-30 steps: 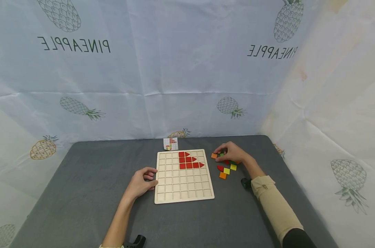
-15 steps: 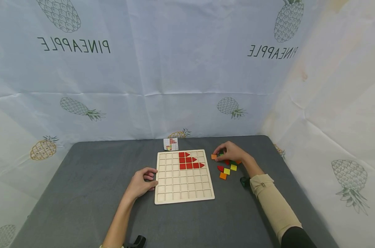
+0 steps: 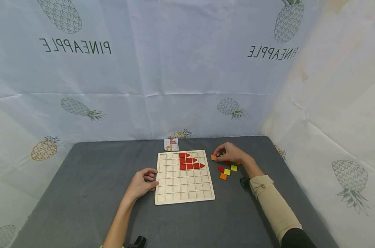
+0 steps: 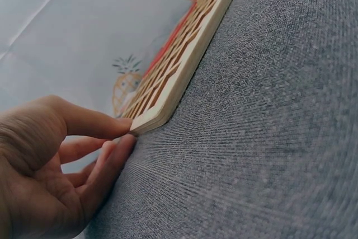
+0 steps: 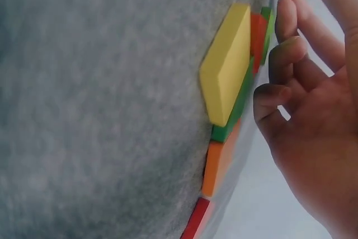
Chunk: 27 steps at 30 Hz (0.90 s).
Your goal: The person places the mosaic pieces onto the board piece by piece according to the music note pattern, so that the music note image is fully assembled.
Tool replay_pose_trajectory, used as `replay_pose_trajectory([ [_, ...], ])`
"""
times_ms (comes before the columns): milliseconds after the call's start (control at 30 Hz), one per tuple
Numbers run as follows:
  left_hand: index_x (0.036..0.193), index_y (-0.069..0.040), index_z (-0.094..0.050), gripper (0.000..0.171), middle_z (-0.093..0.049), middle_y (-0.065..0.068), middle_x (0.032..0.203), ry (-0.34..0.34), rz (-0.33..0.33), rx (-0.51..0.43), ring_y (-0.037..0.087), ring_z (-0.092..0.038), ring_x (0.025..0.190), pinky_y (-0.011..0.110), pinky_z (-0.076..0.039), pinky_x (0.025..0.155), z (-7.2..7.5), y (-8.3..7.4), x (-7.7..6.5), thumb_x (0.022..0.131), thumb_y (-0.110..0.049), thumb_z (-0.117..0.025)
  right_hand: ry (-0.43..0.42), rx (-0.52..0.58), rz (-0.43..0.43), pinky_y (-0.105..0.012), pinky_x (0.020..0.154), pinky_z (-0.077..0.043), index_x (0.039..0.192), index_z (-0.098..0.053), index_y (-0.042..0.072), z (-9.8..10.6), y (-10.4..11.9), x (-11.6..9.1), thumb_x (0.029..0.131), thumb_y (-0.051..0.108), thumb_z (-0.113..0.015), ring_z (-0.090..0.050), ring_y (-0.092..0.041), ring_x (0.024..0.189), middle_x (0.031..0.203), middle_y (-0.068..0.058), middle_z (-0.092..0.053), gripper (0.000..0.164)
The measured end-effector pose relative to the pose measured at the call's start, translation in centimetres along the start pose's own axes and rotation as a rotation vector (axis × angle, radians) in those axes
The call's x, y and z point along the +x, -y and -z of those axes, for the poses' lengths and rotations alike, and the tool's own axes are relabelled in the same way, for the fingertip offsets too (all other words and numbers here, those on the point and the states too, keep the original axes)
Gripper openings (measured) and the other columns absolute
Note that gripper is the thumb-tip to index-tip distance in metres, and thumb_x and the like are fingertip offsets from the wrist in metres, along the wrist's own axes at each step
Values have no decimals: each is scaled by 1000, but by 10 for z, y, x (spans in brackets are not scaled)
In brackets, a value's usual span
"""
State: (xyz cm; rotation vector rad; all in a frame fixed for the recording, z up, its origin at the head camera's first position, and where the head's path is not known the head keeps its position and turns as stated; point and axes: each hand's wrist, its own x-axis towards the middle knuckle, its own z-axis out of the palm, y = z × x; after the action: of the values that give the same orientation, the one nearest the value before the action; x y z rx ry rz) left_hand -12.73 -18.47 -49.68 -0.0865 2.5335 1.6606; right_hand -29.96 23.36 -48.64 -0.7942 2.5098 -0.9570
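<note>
The orange square tile (image 3: 213, 157) lies on the grey bench (image 3: 97, 203), just beyond the right edge of the pale wooden grid board (image 3: 172, 191). The right hand (image 3: 231, 151) has thumb and fingertips curled in on this tile, in what reads as a narrow pinch. Grip the tile by opposite edges, leaving its underside free for seating; lift it straight up so that the neighbouring pieces are not dragged. The left hand (image 3: 140, 183) grips the board's left edge between thumb and fingers; maintain this hold, since a shifted board could unseat the three rows of flat red tiles (image 3: 183, 166). Align each tile square to its cell before pressing down. Near the right hand lie two yellow tiles (image 3: 233, 168), a second orange tile (image 3: 223, 176) and a red curved-edged tile (image 3: 220, 169); green pieces are partly hidden. Consult the small printed grid card (image 3: 171, 145) behind the board for position.
</note>
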Motion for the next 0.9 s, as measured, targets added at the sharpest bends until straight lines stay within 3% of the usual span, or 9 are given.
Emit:
replay_pose_trajectory([
  [200, 130, 4, -70, 42, -61, 18, 111, 5, 2, -6, 20, -61, 90, 29, -65, 64, 1, 0, -1, 89, 4, -80, 2, 46, 68, -23, 58, -44, 113, -81, 6, -10, 19, 3, 94, 20, -85, -48, -9, 63, 99, -8, -76, 25],
  [433, 130, 3, -70, 42, -61, 17, 111, 1, 7, -4, 20, -60, 91, 30, -65, 64, 0, 1, 0, 89, 4, -81, 38, 70, 128, -22, 61, -43, 113, -81, 10, -31, 54, 13, 94, 22, -86, -48, -11, 65, 97, -4, -76, 22],
  [667, 130, 4, -70, 41, -61, 18, 110, -1, 4, -1, 21, -61, 90, 29, -65, 64, -1, 1, 0, 89, 5, -80, 72, 36, 187, -22, 64, -46, 110, -80, 8, -52, 82, 19, 94, 21, -86, -51, -9, 68, 96, -7, -75, 22],
  [900, 129, 4, -70, 41, -62, 18, 111, -11, 4, 14, 21, -61, 91, 29, -65, 64, -1, 0, 0, 90, 5, -80, 143, -20, 208, -20, 67, -48, 103, -80, 13, -72, 97, 30, 92, 24, -88, -56, -4, 72, 93, 1, -74, 18],
])
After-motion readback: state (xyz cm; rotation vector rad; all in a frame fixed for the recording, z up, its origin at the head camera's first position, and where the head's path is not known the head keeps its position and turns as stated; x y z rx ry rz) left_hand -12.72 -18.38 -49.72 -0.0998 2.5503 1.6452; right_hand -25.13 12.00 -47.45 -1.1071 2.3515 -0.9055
